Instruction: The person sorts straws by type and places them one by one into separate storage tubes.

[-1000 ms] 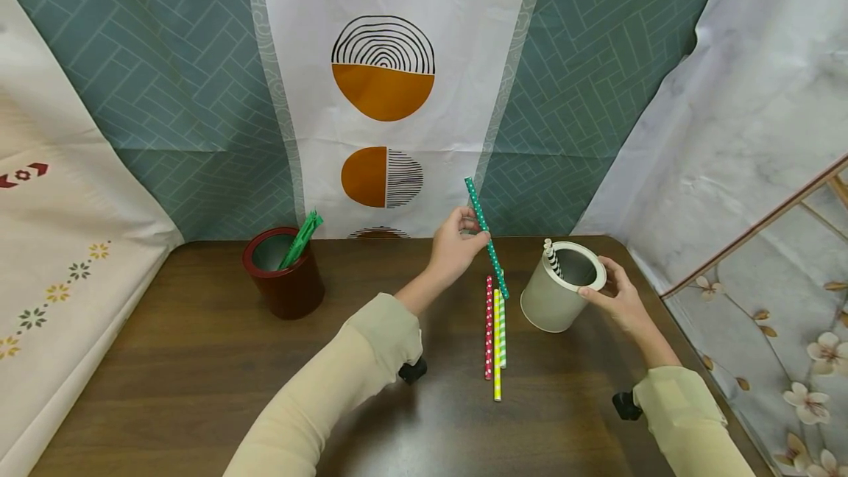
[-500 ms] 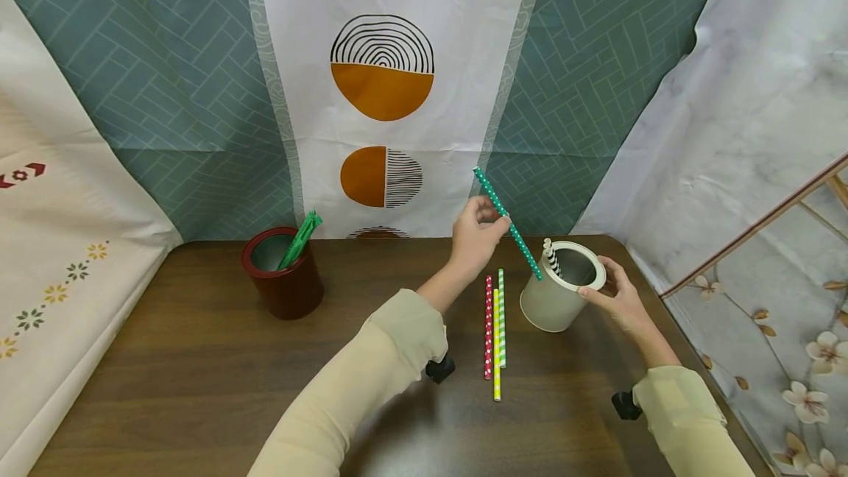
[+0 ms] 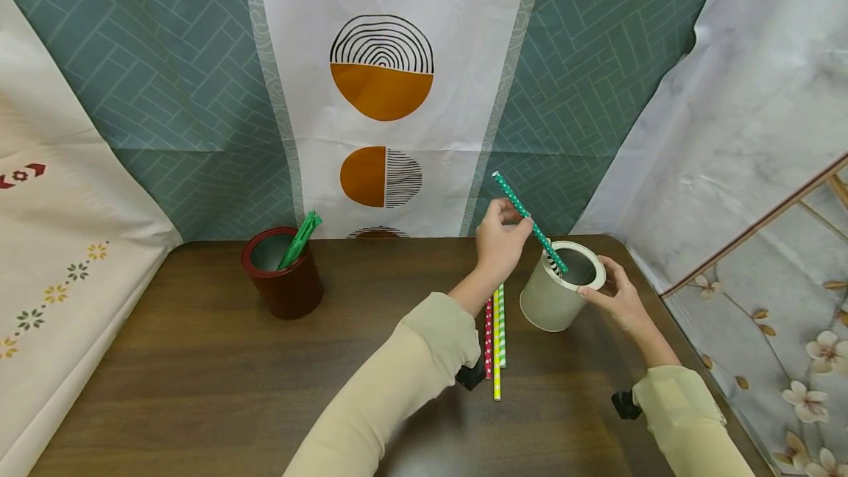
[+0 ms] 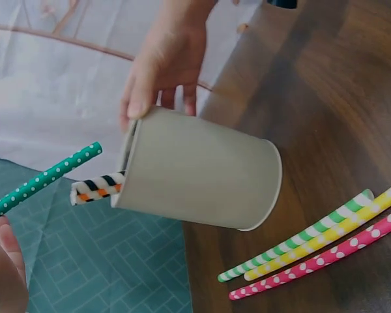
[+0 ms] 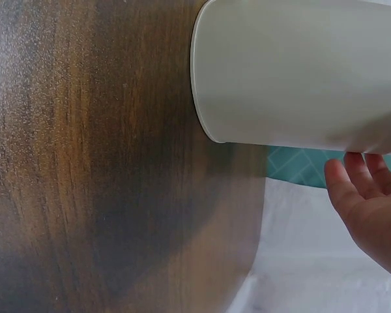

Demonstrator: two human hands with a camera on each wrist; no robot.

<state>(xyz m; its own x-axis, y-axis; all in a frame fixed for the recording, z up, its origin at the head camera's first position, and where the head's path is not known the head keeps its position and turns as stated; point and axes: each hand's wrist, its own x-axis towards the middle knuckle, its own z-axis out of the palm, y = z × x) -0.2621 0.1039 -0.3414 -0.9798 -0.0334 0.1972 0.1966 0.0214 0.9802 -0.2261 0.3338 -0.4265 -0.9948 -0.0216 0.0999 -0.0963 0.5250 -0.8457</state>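
Note:
My left hand (image 3: pixel 501 240) pinches a green paper straw with white dots (image 3: pixel 520 206) near its middle. The straw slants, its lower end overlapping the mouth of the off-white cup (image 3: pixel 551 302) in the head view. From the left wrist, that green straw (image 4: pixel 45 179) has its tip just outside the rim. Striped paper straws (image 4: pixel 98 188) in black, orange and white poke out of the cup. My right hand (image 3: pixel 619 297) grips the cup's rim at its right side, thumb in front. Under my left wrist lie a pink dotted straw (image 3: pixel 489 337), a yellow one (image 3: pixel 497 381) and a green-striped one (image 3: pixel 502 326).
A dark red cup (image 3: pixel 288 289) with green wrapped sticks (image 3: pixel 301 240) leaning in it stands at the left on the brown wooden table (image 3: pixel 199 374). Patterned cloths hang behind the table (image 3: pixel 550 94) and along both sides.
My left hand has carried the green dotted straw rightward, from above the lying straws to the off-white cup's mouth. My right hand has stayed on the rim.

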